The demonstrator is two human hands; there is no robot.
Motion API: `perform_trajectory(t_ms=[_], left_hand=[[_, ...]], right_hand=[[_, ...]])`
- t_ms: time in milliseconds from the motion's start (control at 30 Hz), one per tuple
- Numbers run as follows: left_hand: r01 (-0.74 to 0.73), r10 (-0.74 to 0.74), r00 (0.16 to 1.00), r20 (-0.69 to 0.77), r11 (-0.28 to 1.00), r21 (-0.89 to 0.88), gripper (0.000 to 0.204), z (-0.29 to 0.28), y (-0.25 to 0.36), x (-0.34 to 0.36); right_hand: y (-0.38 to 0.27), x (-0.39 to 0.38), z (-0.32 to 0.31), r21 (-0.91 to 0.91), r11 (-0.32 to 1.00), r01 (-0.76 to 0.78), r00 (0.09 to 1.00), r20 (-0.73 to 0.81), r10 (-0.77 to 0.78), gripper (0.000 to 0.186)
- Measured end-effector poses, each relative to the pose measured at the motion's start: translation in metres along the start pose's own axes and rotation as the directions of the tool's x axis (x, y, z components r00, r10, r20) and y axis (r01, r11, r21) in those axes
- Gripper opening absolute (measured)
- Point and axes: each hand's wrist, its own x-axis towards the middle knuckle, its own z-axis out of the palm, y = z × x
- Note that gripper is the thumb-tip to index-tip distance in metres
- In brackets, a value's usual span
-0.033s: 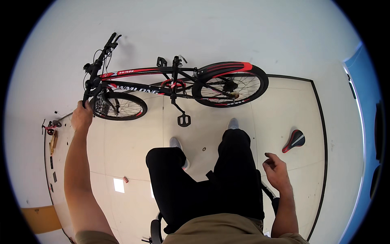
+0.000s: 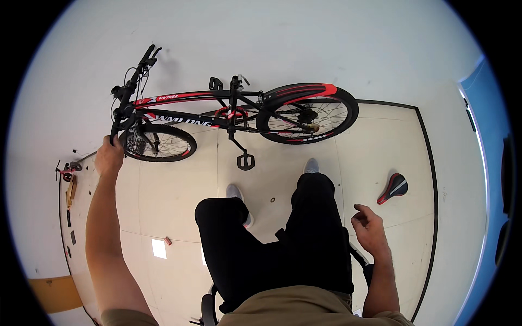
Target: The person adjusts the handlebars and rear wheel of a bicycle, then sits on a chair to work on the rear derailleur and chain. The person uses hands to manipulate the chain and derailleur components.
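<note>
The mountain bike (image 2: pixel 179 118) stands on the floor (image 2: pixel 304 244) close to the wall (image 2: pixel 304 43). The left hand (image 2: pixel 110 156) is closed around its handlebar (image 2: pixel 126 93); the right hand (image 2: pixel 371 231) is empty, fingers loosely curled. A firm, calm hold should prevent the front wheel (image 2: pixel 162 145) from swinging.

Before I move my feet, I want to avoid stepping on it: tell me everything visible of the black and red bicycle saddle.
The black bicycle saddle with red edging and a silver-grey stripe lies on the pale tiled floor at the person's right, apart from the black and red bicycle. Its narrow nose points toward the picture's lower left, its broad rear toward the upper right. The cover looks like synthetic leather; the underside is hidden. The bare right hand is nearby but not touching it.
</note>
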Motion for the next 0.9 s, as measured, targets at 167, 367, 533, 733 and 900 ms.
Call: perform_trajectory(t_ms=[167,367,533,733,900], left_hand=[[-0.001,0.001,1.000,-0.002,1.000,0.009,0.044,0.001,-0.005,-0.002],[-0.016,0.015,1.000,-0.017,1.000,-0.007,0.044,0.000,-0.002,0.000],[-0.006,0.006,1.000,-0.004,1.000,-0.007,0.044,-0.001,-0.002,-0.001],[-0.006,0.006,1.000,-0.009,1.000,-0.003,0.044,-0.002,0.000,-0.001],[-0.017,0.017,1.000,-0.013,1.000,-0.014,0.044,0.005,0.007,0.002]], right_hand=[[0.000,0.000,0.000,0.008,1.000,-0.014,1.000,0.020,0.013,0.037],[0.002,0.002,0.001,-0.006,0.998,0.055,0.998,-0.014,-0.055,0.037],[0.005,0.001,0.002,0.011,0.998,0.064,0.998,-0.012,-0.064,0.037],[0.005,0.002,0.000,-0.004,0.997,0.072,0.997,-0.023,-0.073,0.036],[0.004,0.000,-0.003,0.003,0.999,0.048,0.999,-0.023,-0.047,0.036]])
